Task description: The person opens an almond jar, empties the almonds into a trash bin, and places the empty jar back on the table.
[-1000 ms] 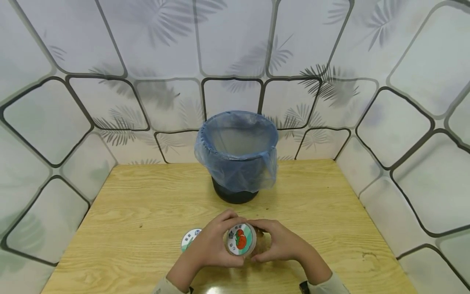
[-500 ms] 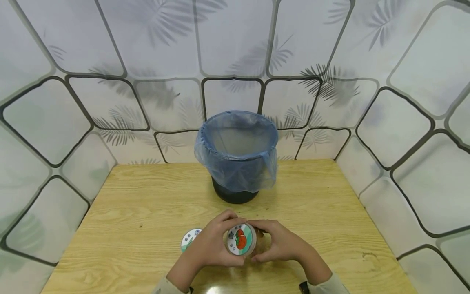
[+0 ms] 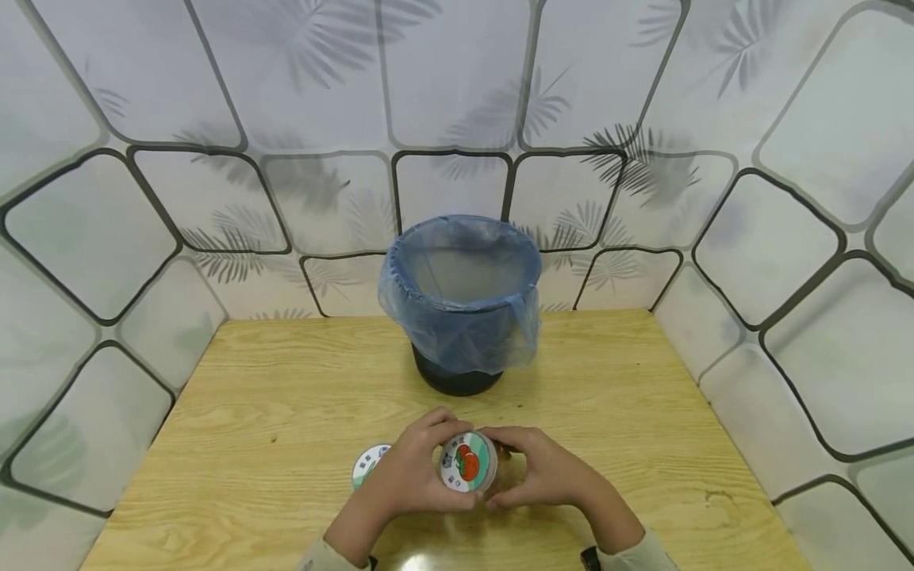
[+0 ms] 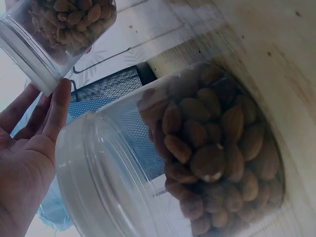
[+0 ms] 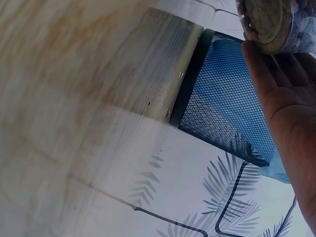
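Observation:
A clear jar of almonds (image 4: 81,22) is held between both hands, its round lid (image 3: 466,462) with a tomato label facing up in the head view. My left hand (image 3: 414,468) grips around the lid's left side, fingers at the far edge and thumb at the near edge. On the right, my right hand (image 3: 550,472) holds the jar's body, which is mostly hidden in the head view; the right wrist view shows the fingertips against it. A second clear jar of almonds (image 4: 217,148) stands on the table, its labelled lid (image 3: 369,465) partly covered by my left hand.
Beyond the hands stands a dark mesh bin (image 5: 217,94), lined with a blue plastic bag (image 3: 464,333). The wooden table (image 3: 286,396) is enclosed by patterned fabric walls (image 3: 457,79) at the back and both sides.
The lid and my left hand have shifted slightly, a little away from the body and to the left. My right hand stays almost in place. The bin and second jar have not moved.

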A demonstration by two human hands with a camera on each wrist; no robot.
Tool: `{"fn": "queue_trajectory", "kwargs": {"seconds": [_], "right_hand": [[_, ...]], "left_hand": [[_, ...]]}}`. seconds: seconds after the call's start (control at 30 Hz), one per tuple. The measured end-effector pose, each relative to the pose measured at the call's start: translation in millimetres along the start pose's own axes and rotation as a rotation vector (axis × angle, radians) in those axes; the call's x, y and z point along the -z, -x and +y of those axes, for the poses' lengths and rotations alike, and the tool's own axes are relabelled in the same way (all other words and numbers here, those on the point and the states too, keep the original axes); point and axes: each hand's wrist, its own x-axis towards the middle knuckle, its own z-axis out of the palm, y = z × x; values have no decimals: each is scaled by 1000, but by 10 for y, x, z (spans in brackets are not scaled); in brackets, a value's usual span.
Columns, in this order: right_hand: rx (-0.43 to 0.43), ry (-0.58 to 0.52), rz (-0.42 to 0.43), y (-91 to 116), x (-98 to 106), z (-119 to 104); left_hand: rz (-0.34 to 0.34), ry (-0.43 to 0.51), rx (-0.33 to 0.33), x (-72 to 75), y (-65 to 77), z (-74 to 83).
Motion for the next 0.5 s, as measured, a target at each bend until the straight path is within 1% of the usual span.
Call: {"fn": "queue_trajectory", "kwargs": {"seconds": [0.17, 0.5], "right_hand": [[0, 7, 2, 0, -8, 5], [16, 3, 10, -5, -11, 18]], "left_hand": [[-9, -6, 12, -12, 2, -23], [6, -15, -2, -22, -5, -36]]}}
